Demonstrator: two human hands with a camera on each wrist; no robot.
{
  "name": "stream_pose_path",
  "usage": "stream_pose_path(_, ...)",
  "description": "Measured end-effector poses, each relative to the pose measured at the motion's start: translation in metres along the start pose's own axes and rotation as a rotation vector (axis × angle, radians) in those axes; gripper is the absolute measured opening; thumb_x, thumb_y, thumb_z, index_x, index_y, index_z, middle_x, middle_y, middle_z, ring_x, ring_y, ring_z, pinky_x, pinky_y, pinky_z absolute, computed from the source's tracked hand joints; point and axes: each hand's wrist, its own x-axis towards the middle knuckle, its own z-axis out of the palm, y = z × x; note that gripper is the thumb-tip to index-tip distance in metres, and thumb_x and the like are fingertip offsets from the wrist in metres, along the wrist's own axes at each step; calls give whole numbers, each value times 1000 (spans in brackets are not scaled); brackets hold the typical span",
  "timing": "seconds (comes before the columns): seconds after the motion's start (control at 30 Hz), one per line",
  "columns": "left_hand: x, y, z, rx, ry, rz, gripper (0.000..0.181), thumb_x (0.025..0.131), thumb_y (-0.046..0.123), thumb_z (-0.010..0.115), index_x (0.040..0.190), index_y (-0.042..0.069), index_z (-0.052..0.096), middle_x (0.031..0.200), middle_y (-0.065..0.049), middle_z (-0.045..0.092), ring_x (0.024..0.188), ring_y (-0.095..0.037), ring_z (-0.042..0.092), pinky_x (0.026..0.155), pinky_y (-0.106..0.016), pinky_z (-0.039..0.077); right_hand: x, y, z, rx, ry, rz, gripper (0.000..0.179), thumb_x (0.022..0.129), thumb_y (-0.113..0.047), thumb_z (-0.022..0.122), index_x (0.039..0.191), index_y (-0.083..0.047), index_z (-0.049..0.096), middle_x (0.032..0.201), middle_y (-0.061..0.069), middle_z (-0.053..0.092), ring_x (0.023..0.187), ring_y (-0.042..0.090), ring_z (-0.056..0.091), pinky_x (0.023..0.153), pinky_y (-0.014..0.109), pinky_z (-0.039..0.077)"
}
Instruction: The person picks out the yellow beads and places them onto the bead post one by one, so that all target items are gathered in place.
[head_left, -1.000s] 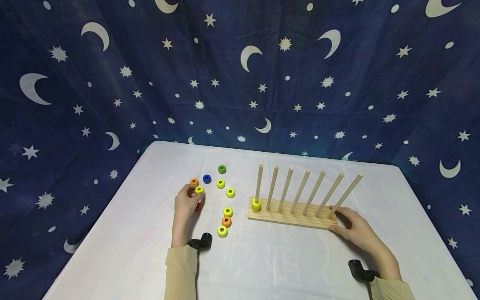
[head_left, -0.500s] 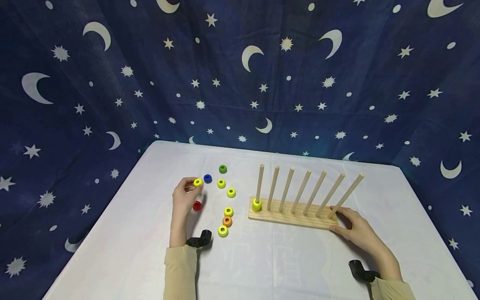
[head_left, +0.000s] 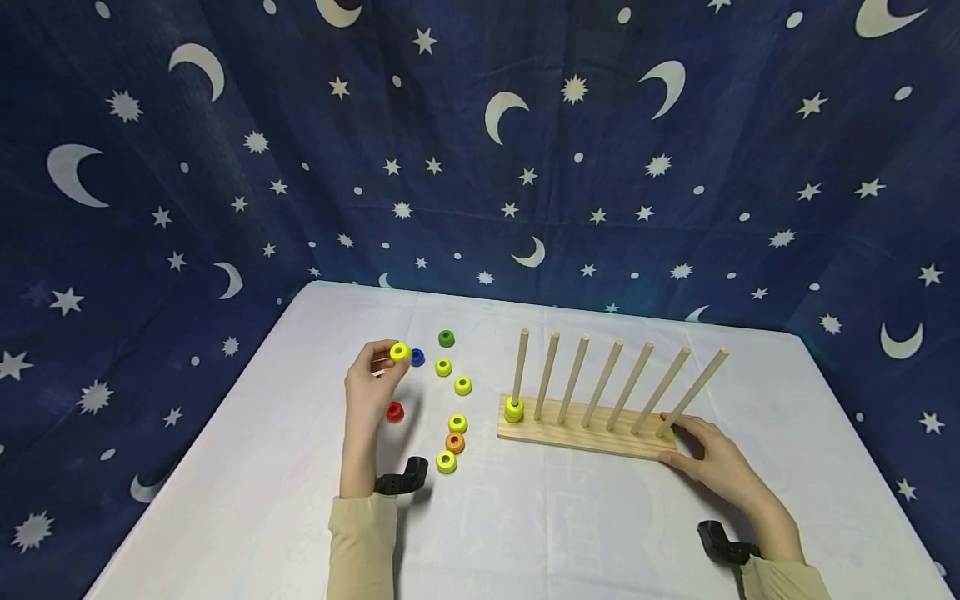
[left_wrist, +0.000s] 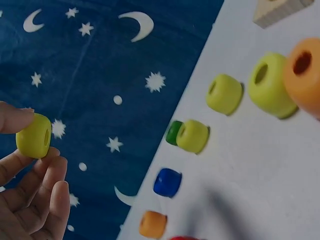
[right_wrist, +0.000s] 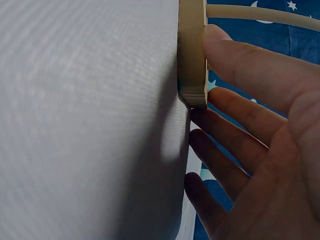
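Observation:
My left hand pinches a yellow bead between thumb and fingers, held above the far left of the table. Its hole faces up in the head view. At the right end of a wooden peg board, my right hand grips the base, thumb at the near edge and fingers at the far side. Several upright pegs stand in a row on this board. Yellow beads are stacked on its leftmost peg. Below the left hand lies a red bead; a blue bead sits just beyond the held one.
Between left hand and board lie several yellow beads, an orange bead and a green bead. Another orange bead, mostly hidden behind the left hand in the head view, shows in the left wrist view. A starry cloth hangs behind.
The left hand has risen with the yellow bead and shifted toward the far side, uncovering the red bead. The right hand and the peg board stay in place.

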Motion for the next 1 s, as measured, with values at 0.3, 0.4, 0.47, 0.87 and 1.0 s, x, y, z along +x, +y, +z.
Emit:
stream_pose_path(0.3,-11,22,5,-32,-8,31,33,85,15,70,117,7,62,113,-13,63,102,-23,56,87,-31,47,0,1,0,-7,-1,2,67,81,-33,75,134,-1,51,135,27,51,129,52,38,101,69,29)
stream_pose_path(0.4,-14,27,6,-46,-21,47,33,85,14,71,117,7,62,112,-14,64,104,-26,57,88,-32,47,0,1,0,-12,2,-4,66,81,-32,75,134,-1,51,135,27,51,129,52,38,101,69,29)
stream_pose_path(0.47,-17,32,6,-56,-28,62,33,85,14,71,116,7,62,113,-14,64,105,-29,58,88,-32,47,0,1,0,-12,2,-3,67,81,-33,75,134,-1,51,135,27,51,129,52,38,101,69,29)
stream_pose_path(0.87,-28,47,8,-108,-58,145,34,84,10,73,116,8,63,113,-13,65,104,-25,59,91,-41,49,1,0,0,-12,-5,1,67,81,-34,75,134,-1,50,136,27,50,129,52,37,101,69,28)
stream_pose_path(1.0,-32,53,8,-136,-71,183,34,84,9,73,116,7,63,112,-13,64,102,-24,59,92,-45,50,0,0,0,-14,-7,5,67,82,-34,75,135,-1,50,137,27,49,129,52,37,101,69,28)
